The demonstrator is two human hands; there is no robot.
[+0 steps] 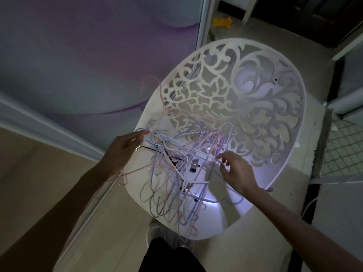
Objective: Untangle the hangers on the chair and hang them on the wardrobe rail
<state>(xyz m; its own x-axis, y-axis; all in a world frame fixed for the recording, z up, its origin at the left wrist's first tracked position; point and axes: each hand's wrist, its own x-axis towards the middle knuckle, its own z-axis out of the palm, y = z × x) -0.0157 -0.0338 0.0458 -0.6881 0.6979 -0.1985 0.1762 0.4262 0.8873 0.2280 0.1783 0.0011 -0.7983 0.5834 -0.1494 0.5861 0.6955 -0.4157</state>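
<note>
— Lying in a tangled heap, the hangers [176, 169] are seen on the seat of the white chair [231, 205], with several hooks spilling over the seat's front edge. Pink, blue, lilac and white wires are mixed together, and metal clips [194, 163] are caught among them.

— How are the hands placed?

— The left hand [122, 147] is held at the heap's left side, its fingertips closed on thin wires near the seat's rim. One pink hanger [157, 95] is raised above the pile, in front of the chair's cut-out backrest [235, 85]. The right hand [238, 172] is lowered onto the heap's right side, fingers curled; whether a wire is pinched there cannot be told.

— What else is visible?

— A wardrobe door [88, 55] with purple swirls is seen at the left, a yellow object [223, 22] on the floor beyond, and a shoe [155, 232] below the seat.
</note>
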